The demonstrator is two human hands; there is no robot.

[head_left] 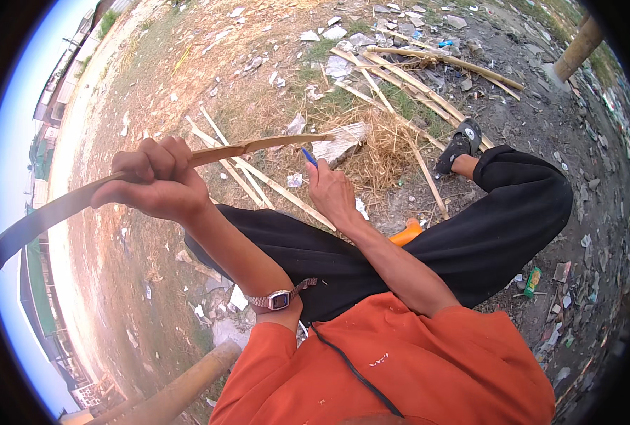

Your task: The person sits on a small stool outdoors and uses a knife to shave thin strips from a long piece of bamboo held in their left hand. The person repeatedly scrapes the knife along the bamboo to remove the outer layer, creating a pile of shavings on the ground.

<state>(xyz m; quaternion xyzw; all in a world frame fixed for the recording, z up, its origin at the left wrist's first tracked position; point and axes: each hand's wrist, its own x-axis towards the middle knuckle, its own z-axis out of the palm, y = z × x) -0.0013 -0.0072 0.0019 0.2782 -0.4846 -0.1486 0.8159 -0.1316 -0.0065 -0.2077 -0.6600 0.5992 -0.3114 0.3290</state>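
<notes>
My left hand (pixel 160 177) is closed around a long split bamboo strip (pixel 272 144), raised at the left. One end of the strip juts toward the upper left edge of my view and looks dark and flat. Its other end is pale, with a notch partway along, and reaches over a whitish wood block (pixel 341 144) on the ground. My right hand (pixel 333 193) is closed around a slim blue tool (pixel 308 156), just below the strip's pale end. The fingers hide most of this tool, so I cannot tell its kind.
Split bamboo strips (pixel 247 168) lie left of the block, with more bamboo pieces (pixel 407 85) beyond it. Straw shavings (pixel 393 145) surround the block. An orange object (pixel 405 232) shows by my leg. Bamboo poles stand at the upper right (pixel 578 49) and lower left (pixel 180 386).
</notes>
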